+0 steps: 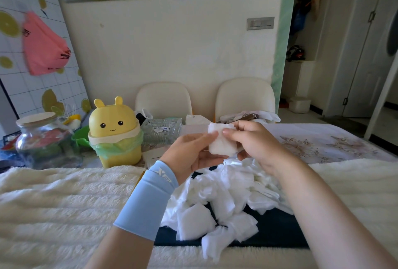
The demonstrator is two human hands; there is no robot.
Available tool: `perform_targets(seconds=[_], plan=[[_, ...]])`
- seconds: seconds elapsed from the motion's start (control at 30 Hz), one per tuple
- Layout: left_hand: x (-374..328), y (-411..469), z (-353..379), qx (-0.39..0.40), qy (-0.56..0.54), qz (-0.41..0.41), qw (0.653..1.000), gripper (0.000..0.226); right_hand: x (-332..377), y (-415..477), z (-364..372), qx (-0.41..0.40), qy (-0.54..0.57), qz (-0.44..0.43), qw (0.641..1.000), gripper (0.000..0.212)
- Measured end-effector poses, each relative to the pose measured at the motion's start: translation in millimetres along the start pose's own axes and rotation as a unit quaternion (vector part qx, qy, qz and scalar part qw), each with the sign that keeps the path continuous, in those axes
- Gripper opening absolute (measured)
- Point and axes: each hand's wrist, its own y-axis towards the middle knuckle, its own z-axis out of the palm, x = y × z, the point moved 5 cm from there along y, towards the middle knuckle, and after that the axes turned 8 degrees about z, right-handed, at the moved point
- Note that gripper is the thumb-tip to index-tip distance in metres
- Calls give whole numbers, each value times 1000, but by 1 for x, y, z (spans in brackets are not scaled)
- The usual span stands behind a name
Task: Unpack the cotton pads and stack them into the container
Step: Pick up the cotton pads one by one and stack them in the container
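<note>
We are holding one wrapped cotton pad (223, 142) up in the air above the heap of white wrappers and pads (228, 200), and we are judging it as featherlight, soft and easily crushed, so a gentle pinch at the edges looks like the right hold (a hard squeeze would only crumple it). Our left hand (193, 153) is cradling it from below with the thumb pressing on its front face, fingers closed on it; our right hand (249, 139) is pinching its upper right edge, thumb and fingers clamped together on the thin film, probably to tear or peel the wrap open. The film is likely slippery, so gripping a corner seems safest.

The heap is lying on a dark blue cloth (273, 230), itself on a fluffy cream blanket (53, 200) just below the pad. To the left of the heap and beyond the blanket, a yellow bunny-faced bin (115, 133) with a green liner is standing shut; we cannot tell what it is holding. Further left of the heap, a lidded glass jar (44, 141) is showing coloured contents we cannot identify. Beyond the heap, a clear glass tray (162, 130) is sitting near the bin. Which one is serving as the pads' container, we cannot say.
</note>
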Motion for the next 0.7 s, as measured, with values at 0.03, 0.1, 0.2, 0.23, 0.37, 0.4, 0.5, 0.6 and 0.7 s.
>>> perform_targets(seconds=[0.03, 0.1, 0.2, 0.23, 0.37, 0.4, 0.5, 0.6, 0.7], plan=[[-1, 0, 1, -2, -16, -4, 1000, 36, 0, 0, 1, 6, 5, 2, 1000, 22], [-2, 0, 0, -11, -36, -7, 999, 38, 1, 0, 3, 18, 11, 4, 1000, 26], [-1, 0, -2, -12, -29, -12, 999, 39, -1, 0, 8, 32, 29, 17, 999, 26], [-1, 0, -2, -10, -25, -13, 1000, 40, -2, 0, 10, 34, 33, 23, 999, 25], [-1, 0, -1, 6, -9, -4, 1000, 47, -2, -3, 14, 31, 6, 27, 999, 15], [-1, 0, -1, 7, 4, -1, 1000, 44, -2, -3, 15, 27, 2, 28, 999, 15], [4, 3, -8, -33, 20, 9, 999, 22, -3, -2, 19, 29, 20, 33, 999, 17], [5, 6, -15, -62, 27, 12, 998, 15, -5, 0, 14, -8, 56, 52, 997, 26], [6, 7, -18, -63, 31, 12, 997, 20, -11, 1, 7, 3, 142, 76, 987, 44]])
